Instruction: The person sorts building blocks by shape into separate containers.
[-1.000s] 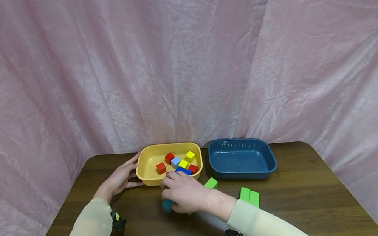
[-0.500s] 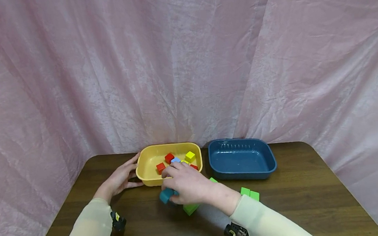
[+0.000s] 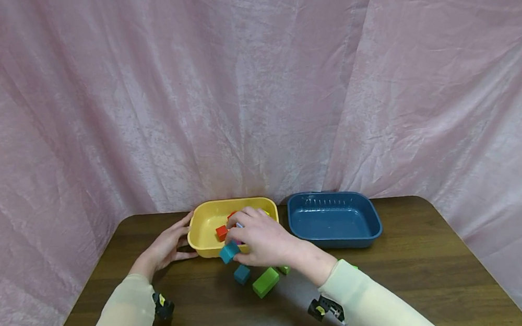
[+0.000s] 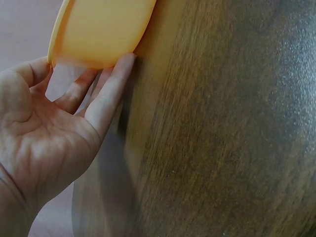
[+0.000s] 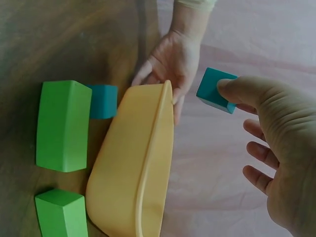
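Observation:
My left hand (image 3: 167,248) holds the left end of a yellow plastic tray (image 3: 206,207); in the left wrist view its fingers (image 4: 101,106) lie along the tray's end wall. Thumb and index finger of my right hand (image 3: 268,241) pinch a teal cube (image 5: 211,88), raised at the tray's front rim. The other right-hand fingers hang free. Inside the tray a red cube (image 3: 221,233) shows, while most of the contents are hidden behind the right hand. A second teal cube (image 3: 242,275) lies on the table in front, beside a green rectangular block (image 3: 265,282).
A blue tray (image 3: 337,242) stands right of the yellow one. Another green block (image 3: 284,270) is partly covered by the right wrist, and more green shows at the right sleeve's edge. A pink curtain (image 3: 254,90) hangs behind the wooden table (image 3: 431,262).
My right hand has lifted the teal cube off the table and carried it up toward the yellow tray, uncovering the second teal cube and a green block. The left hand stays put.

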A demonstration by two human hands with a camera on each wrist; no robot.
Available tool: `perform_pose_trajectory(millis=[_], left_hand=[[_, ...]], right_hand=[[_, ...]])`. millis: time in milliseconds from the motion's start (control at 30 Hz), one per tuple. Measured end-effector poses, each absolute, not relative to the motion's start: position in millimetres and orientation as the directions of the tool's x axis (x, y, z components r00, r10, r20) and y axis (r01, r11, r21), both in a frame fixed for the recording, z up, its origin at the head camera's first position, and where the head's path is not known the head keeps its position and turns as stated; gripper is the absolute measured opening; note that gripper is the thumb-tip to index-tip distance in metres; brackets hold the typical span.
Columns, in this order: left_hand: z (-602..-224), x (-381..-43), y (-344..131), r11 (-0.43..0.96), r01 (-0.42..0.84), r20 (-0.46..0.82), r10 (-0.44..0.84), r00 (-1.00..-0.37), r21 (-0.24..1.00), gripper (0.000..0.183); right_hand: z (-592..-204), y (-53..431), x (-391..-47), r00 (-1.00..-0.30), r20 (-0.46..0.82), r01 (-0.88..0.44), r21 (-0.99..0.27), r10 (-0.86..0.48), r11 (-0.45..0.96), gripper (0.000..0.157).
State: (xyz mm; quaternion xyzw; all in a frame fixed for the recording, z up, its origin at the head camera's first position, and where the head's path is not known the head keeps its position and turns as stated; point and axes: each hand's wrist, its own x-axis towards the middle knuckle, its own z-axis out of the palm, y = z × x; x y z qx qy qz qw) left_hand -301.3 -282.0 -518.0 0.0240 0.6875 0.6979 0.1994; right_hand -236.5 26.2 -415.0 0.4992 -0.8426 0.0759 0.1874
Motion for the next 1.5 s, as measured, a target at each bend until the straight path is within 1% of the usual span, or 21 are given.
perform_pose_trajectory(millis=[267, 400, 667, 1000, 1167, 1500], left_hand=[[-515, -301, -281, 0.012, -0.250, -0.240, 0.322, -0.916, 0.968, 0.054], [-515, -301, -281, 0.003, -0.247, -0.235, 0.326, -0.916, 0.969, 0.055], [-517, -302, -281, -0.003, -0.249, -0.235, 0.325, -0.916, 0.968, 0.054], [-514, -302, -281, 0.004, -0.240, -0.227, 0.336, -0.914, 0.971, 0.054], [-515, -303, -281, 0.002, -0.246, -0.232, 0.329, -0.915, 0.969, 0.054], [-518, -305, -280, -0.007, -0.267, -0.251, 0.321, -0.913, 0.964, 0.053]], right_hand=[[-409, 32, -247, -0.472, 0.429, -0.854, -0.006, -0.770, 0.520, 0.031], [-407, 33, -253, -0.474, 0.450, -0.847, 0.002, -0.757, 0.532, 0.030], [-403, 36, -262, -0.520, 0.441, -0.820, -0.017, -0.732, 0.572, 0.030], [-399, 33, -271, -0.540, 0.466, -0.791, 0.005, -0.701, 0.612, 0.029], [-398, 31, -274, -0.561, 0.463, -0.775, -0.002, -0.686, 0.633, 0.028], [-399, 28, -280, -0.589, 0.463, -0.754, -0.021, -0.662, 0.656, 0.032]])
